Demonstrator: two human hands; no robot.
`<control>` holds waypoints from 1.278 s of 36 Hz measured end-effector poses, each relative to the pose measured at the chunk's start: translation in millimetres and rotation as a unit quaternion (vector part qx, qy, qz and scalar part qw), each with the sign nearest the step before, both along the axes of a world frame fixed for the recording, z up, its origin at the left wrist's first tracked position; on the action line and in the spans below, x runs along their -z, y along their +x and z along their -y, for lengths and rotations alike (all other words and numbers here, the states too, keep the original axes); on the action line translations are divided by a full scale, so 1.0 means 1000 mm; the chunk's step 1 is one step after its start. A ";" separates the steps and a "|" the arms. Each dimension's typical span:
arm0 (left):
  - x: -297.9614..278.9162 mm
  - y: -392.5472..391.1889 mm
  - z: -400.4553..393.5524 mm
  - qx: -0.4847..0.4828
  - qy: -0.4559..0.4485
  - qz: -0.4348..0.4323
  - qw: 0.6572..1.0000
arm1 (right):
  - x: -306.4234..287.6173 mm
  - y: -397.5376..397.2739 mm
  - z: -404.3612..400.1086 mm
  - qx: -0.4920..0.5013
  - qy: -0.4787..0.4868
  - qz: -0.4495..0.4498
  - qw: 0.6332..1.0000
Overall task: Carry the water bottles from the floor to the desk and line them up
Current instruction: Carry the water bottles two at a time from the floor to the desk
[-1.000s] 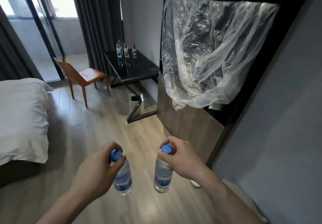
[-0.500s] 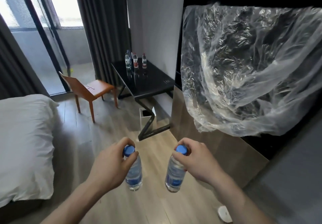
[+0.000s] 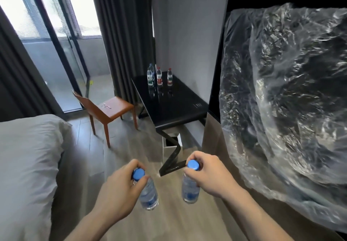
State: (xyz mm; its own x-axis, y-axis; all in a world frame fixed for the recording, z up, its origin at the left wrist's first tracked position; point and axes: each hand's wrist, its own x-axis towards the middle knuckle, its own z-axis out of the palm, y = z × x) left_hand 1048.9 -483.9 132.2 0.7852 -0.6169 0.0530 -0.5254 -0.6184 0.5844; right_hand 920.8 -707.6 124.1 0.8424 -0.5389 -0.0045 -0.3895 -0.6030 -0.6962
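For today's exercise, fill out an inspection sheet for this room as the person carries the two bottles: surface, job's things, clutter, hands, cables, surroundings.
Surface: black desk against the wall, glossy top.
Job's things: four bottles on desk upright at its far end, one partly behind another; left carried bottle and right carried bottle, both blue-capped.
Clutter: small pale item on the chair seat; white bin under the desk.
Hands: left hand and right hand each grip a bottle by its neck.
Cables: nothing seen.
Surroundings: orange chair, white bed, dark curtains, plastic sheet over a dark unit.

The far desk bottles (image 3: 159, 76) are too small to read their labels.
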 end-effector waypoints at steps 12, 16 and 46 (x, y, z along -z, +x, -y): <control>-0.001 0.138 0.055 -0.020 0.016 0.006 1.000 | 0.007 0.142 0.065 -0.013 0.016 0.000 1.000; 0.005 0.208 0.081 -0.014 0.028 -0.009 0.999 | 0.014 0.207 0.086 -0.006 0.021 -0.009 1.000; 0.031 0.655 0.322 0.095 0.049 0.022 0.994 | 0.037 0.598 0.296 0.065 0.076 -0.032 0.994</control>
State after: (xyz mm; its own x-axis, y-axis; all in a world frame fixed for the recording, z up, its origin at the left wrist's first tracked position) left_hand 1704.1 -805.5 100.7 0.6516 -0.7583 0.0181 -0.6626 -0.5575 0.5002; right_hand 1518.9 -1003.9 86.7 0.7615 -0.6316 -0.1456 -0.5031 -0.4343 -0.7472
